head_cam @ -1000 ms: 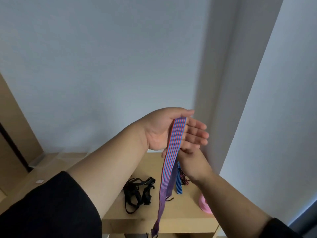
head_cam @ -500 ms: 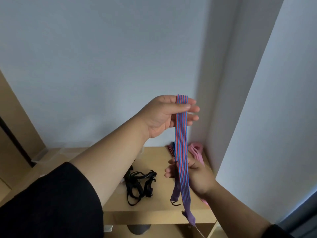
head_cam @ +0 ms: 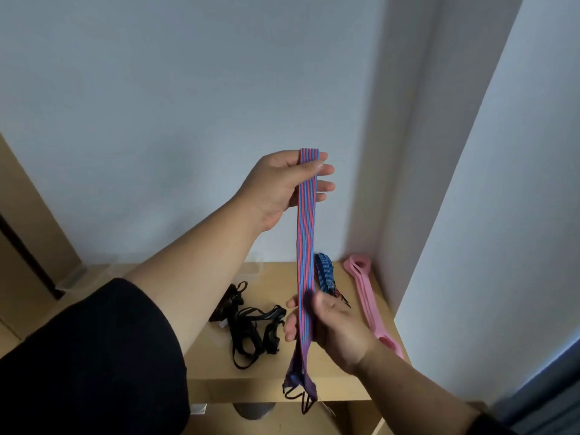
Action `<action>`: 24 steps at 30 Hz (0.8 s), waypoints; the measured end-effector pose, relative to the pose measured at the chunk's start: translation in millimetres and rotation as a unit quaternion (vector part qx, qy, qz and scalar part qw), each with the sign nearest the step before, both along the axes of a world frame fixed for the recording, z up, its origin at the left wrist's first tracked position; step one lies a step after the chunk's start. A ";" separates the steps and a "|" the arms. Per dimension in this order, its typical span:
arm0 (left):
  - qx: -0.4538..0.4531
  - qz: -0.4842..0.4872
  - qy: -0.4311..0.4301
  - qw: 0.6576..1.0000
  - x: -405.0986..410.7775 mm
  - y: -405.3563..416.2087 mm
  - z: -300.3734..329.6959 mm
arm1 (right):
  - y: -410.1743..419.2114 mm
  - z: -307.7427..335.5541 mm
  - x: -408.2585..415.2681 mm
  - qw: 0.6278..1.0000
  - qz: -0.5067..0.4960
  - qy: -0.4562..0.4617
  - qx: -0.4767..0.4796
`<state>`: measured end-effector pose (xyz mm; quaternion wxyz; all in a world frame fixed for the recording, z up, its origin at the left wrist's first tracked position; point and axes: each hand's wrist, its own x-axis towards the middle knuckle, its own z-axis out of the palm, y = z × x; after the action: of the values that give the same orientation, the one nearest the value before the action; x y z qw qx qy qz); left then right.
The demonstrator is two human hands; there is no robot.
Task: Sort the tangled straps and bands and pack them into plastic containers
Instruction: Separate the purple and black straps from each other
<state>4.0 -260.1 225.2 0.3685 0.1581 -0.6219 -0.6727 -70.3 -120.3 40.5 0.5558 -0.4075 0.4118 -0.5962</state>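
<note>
Red-and-blue striped elastic strap [head_cam: 306, 246] hangs taut above the wooden worktop [head_cam: 270, 365]: left hand [head_cam: 282, 186] pinches its top, right hand [head_cam: 326, 328] holds it lower down. Straightening seems underway; next, probably fold it for a container.

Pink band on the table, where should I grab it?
Grab the pink band at its looped far end near the wall corner, coming from above. It lies flat on the table, and the loop's open hole gives fingers room to hook in.
</note>
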 end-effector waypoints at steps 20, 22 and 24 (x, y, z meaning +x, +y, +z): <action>0.322 0.157 -0.195 0.913 17.1 -47.0 -194.5 | 2.0 55.6 -3.5 0.944 -0.154 0.254 -0.145; 0.324 0.155 -0.246 0.900 14.6 -32.0 -208.4 | -2.2 61.0 -5.3 0.947 -0.160 0.236 -0.145; 0.328 0.143 -0.275 0.892 12.1 -15.4 -218.4 | -4.9 68.7 -3.6 0.964 -0.163 0.165 -0.127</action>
<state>16.1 -275.6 6.9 0.2019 0.5361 -0.4131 -0.7080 -73.9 -125.2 109.2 0.3192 -0.4951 0.4790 -0.6508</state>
